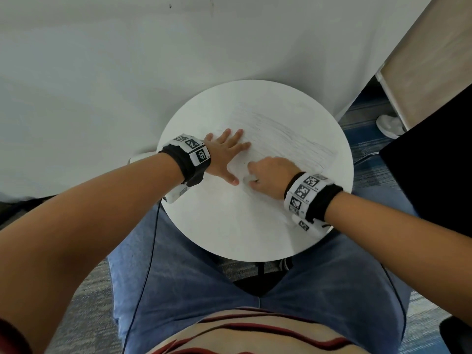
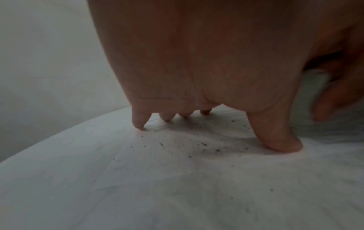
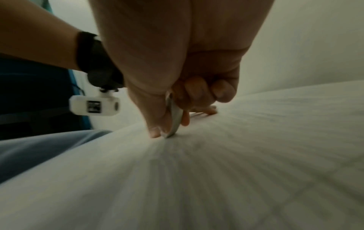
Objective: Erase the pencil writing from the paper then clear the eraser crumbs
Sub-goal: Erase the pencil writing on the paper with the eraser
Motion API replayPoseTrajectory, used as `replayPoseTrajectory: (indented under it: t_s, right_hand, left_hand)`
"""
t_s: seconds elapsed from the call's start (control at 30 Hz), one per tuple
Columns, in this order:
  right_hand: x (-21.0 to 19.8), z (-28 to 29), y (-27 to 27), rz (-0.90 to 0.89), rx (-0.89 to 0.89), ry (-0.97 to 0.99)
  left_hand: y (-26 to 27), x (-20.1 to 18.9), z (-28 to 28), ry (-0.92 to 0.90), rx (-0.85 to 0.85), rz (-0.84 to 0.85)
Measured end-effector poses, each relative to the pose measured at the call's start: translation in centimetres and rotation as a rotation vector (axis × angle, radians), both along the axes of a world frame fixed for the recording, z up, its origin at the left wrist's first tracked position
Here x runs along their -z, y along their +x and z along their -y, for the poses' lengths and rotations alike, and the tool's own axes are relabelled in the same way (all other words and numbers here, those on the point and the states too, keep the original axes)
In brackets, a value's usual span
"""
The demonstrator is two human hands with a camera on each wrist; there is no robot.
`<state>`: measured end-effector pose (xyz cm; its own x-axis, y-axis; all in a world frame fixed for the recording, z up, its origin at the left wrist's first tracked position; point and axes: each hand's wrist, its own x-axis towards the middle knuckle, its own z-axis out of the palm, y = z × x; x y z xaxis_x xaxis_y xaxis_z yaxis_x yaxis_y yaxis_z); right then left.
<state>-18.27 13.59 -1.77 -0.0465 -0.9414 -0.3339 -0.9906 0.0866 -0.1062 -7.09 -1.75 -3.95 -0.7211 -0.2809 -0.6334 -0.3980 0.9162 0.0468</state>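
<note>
A white sheet of paper (image 1: 278, 129) lies on the round white table (image 1: 229, 233), with faint pencil lines (image 1: 301, 141) across its far right part. My left hand (image 1: 226, 154) lies flat on the paper with fingers spread, pressing it down. My right hand (image 1: 270, 175) is just right of it, thumb and fingers pinching a white eraser (image 3: 174, 118) whose tip touches the paper. Dark eraser crumbs (image 2: 197, 147) lie scattered on the paper under my left palm. The right hand is blurred in the left wrist view.
The table stands against a white wall (image 1: 102, 72). My blue jeans (image 1: 204, 290) are under the table's near edge. A black object (image 1: 429, 180) sits to the right, with a beige panel (image 1: 429, 60) and a white shoe (image 1: 388, 125) on the carpet behind it.
</note>
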Motion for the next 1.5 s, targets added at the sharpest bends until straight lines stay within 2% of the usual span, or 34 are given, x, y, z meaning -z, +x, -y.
replayPoseTrajectory:
  t_s: [0.07,0.13,0.2,0.27,0.37,0.43,0.5,0.53,0.6,0.67,0.77,0.83,0.9,1.0,1.07,1.13,1.2,1.3,1.37,1.43,1.5]
  right_hand:
    - [-0.2,0.1,-0.5,-0.062,0.066,-0.03]
    - [0.3,-0.9,1.2,-0.089,0.007,-0.035]
    - [0.4,-1.9,2.6,-0.009,-0.08,0.014]
    - [0.1,-1.3,1.5,0.042,-0.016,0.036]
    - [-0.1,-0.3,-0.5,-0.063,0.116,-0.034]
    - [0.1,-1.0,0.7,-0.114,0.045,-0.029]
    - [0.1,-1.9,1.9,-0.037,-0.081,0.03]
    - [-0.1,-1.9,1.8,0.02,-0.08,0.065]
    - [-0.7,-1.0,0.4,0.077,0.027,0.094]
    - [-0.9,-0.3,-0.7,0.005,0.116,0.056]
    - [-0.3,-1.0,0.7,-0.071,0.077,0.023]
    - [-0.2,-1.7,1.5,0.02,0.002,0.059]
    - [-0.4,-1.0,0.4,0.057,0.058,0.071]
    - [-0.2,-0.4,-0.6,-0.072,0.154,-0.027]
    - [0.2,-1.1,1.1,-0.08,0.065,-0.01]
    - [0.3,-2.0,2.6,0.006,-0.074,0.066]
    - [0.0,-1.4,1.8,0.028,-0.049,0.068]
    - [-0.1,-0.1,-0.5,-0.074,0.117,-0.037]
    - [0.3,-0.8,0.4,-0.113,0.064,-0.019]
    - [0.2,-1.7,1.7,-0.05,-0.097,0.046]
    - [-0.1,-1.2,1.1,-0.013,-0.094,0.062]
  left_hand:
    - [0.0,0.0,-0.1,0.001,-0.007,-0.008]
    - [0.0,0.1,0.0,-0.003,-0.003,-0.007]
    - [0.1,0.1,-0.1,-0.004,0.008,-0.002]
    - [0.1,0.0,-0.2,0.001,0.006,0.004]
    - [0.1,-0.2,-0.1,0.011,-0.007,0.003]
    - [0.1,-0.2,0.0,0.008,-0.006,0.006]
    - [0.0,-0.2,-0.1,0.008,0.0,0.01]
    - [0.0,-0.2,-0.1,0.01,0.002,0.013]
    - [0.0,-0.2,-0.2,0.011,-0.002,0.012]
    - [0.1,-0.1,-0.1,0.012,-0.01,0.007]
    - [0.0,0.0,0.1,0.013,-0.005,0.004]
    - [0.0,0.1,0.1,0.012,0.003,0.005]
    - [0.1,0.1,0.1,0.01,0.002,0.004]
    - [0.1,0.1,0.1,0.015,-0.005,0.0]
    - [0.1,0.0,0.1,0.011,-0.001,-0.003]
    - [0.1,-0.1,0.1,0.004,0.006,-0.002]
    - [0.1,0.0,0.0,0.005,0.003,-0.001]
    - [0.2,-0.1,0.0,0.016,-0.013,-0.01]
    - [0.1,0.0,0.0,0.016,-0.009,-0.015]
    - [0.1,0.0,0.0,0.02,0.002,-0.014]
    - [0.1,0.0,0.0,0.025,0.001,-0.004]
